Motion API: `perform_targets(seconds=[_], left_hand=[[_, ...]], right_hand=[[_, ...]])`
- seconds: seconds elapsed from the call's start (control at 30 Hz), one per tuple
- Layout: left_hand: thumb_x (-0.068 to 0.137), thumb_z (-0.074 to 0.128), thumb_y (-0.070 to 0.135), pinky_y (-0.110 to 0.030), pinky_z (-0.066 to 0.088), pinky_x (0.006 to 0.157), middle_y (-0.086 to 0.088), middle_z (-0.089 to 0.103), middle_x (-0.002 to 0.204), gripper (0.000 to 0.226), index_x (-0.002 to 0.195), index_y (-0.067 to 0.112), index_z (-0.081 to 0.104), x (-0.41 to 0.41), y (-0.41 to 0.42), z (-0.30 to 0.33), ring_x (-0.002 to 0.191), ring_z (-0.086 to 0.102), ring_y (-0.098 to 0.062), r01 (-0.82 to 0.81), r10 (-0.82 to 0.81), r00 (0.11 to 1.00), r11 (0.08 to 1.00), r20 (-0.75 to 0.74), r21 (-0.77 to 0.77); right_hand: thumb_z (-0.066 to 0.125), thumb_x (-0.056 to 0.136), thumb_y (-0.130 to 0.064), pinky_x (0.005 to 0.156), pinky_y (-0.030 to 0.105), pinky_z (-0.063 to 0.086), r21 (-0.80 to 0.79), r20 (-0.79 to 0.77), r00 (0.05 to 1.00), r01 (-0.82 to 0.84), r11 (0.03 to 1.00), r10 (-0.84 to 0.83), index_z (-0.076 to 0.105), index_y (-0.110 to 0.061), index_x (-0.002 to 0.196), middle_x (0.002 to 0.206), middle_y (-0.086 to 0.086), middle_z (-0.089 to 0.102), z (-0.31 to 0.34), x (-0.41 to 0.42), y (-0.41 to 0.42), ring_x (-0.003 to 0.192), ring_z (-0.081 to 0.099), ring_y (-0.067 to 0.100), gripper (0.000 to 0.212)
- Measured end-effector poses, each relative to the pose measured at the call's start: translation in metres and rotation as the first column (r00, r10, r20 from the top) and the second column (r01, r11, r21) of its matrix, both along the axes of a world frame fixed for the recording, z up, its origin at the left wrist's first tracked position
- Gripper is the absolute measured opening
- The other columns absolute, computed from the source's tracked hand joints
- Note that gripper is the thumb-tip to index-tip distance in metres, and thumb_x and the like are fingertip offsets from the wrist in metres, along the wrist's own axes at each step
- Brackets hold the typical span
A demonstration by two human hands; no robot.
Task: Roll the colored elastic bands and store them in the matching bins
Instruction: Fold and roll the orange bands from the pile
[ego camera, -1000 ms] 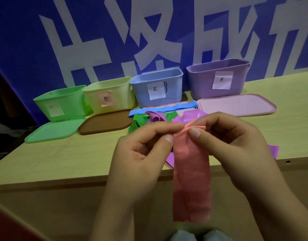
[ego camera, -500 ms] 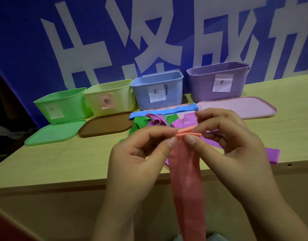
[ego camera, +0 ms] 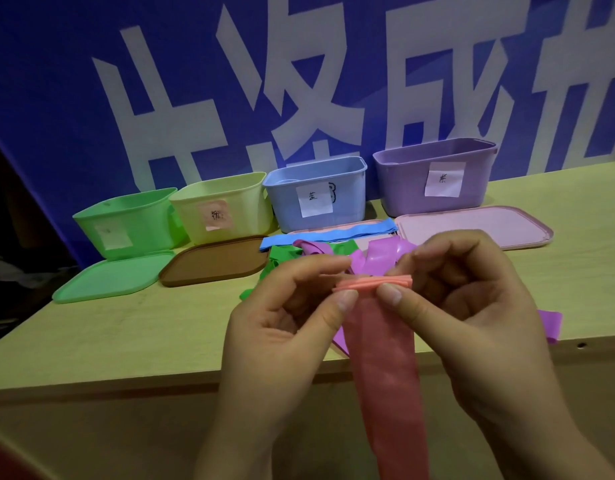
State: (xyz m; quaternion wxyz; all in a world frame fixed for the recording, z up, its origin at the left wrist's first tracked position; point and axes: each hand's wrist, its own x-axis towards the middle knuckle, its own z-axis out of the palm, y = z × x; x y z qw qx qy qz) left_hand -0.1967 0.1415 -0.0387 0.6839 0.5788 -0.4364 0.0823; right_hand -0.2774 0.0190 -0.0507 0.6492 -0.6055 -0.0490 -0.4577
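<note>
The pink band (ego camera: 380, 358) was pinched at its folded top edge between the left hand (ego camera: 282, 327) and right hand (ego camera: 472, 320), its tail hung down before the near table (ego camera: 126, 327) edge.

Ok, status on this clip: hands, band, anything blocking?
Left hand and right hand both pinching the pink band. Top edge rolled a few turns, tail hanging. Nothing in the way.
</note>
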Motion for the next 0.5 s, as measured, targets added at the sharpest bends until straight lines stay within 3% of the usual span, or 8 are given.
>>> perform_targets(seconds=[0.1, 0.23, 0.4, 0.5], left_hand=[[0.067, 0.077, 0.01, -0.014, 0.052, 0.069, 0.016, 0.072, 0.08, 0.026, 0.084, 0.029, 0.074, 0.0, 0.002, 0.002, 0.076, 0.068, -0.002, -0.021, 0.018, 0.998, 0.999, 0.065, 0.037], [0.066, 0.079, 0.006, -0.01, 0.049, 0.067, 0.017, 0.072, 0.075, 0.03, 0.079, 0.033, 0.075, 0.0, 0.003, 0.003, 0.074, 0.067, 0.0, -0.031, 0.025, 0.997, 0.997, 0.079, 0.066], [0.067, 0.07, 0.003, -0.014, 0.051, 0.065, 0.009, 0.073, 0.073, 0.024, 0.079, 0.023, 0.076, 0.0, 0.003, 0.001, 0.07, 0.067, -0.003, 0.001, 0.001, 0.999, 0.999, -0.037, 0.036], [0.063, 0.07, -0.001, -0.015, 0.052, 0.065, 0.007, 0.073, 0.073, 0.028, 0.079, 0.022, 0.076, -0.001, 0.002, 0.002, 0.07, 0.068, -0.004, 0.056, -0.055, 0.992, 0.998, -0.116, 0.004]], right_hand=[[0.079, 0.063, -0.009, 0.065, 0.014, 0.049, -0.123, -0.027, 0.999, 0.015, 0.992, -0.019, 0.071, -0.026, 0.077, 0.076, -0.006, 0.067, 0.0, 0.0, -0.005, 0.071, 0.063, 0.004, 0.023], [0.07, 0.073, -0.021, 0.072, 0.012, 0.048, -0.391, -0.039, 0.992, 0.097, 0.915, -0.122, 0.072, -0.024, 0.082, 0.081, -0.01, 0.065, 0.002, 0.0, -0.012, 0.08, 0.065, 0.007, 0.01], [0.07, 0.073, -0.021, 0.074, 0.012, 0.049, -0.439, -0.034, 0.988, 0.118, 0.89, -0.148, 0.071, -0.025, 0.078, 0.081, -0.008, 0.066, 0.004, -0.003, -0.014, 0.081, 0.065, 0.008, 0.006], [0.07, 0.074, -0.008, 0.074, 0.01, 0.047, -0.481, -0.015, 0.985, 0.143, 0.865, -0.171, 0.067, -0.028, 0.076, 0.081, -0.009, 0.063, 0.005, -0.005, -0.014, 0.082, 0.064, 0.006, 0.02]])
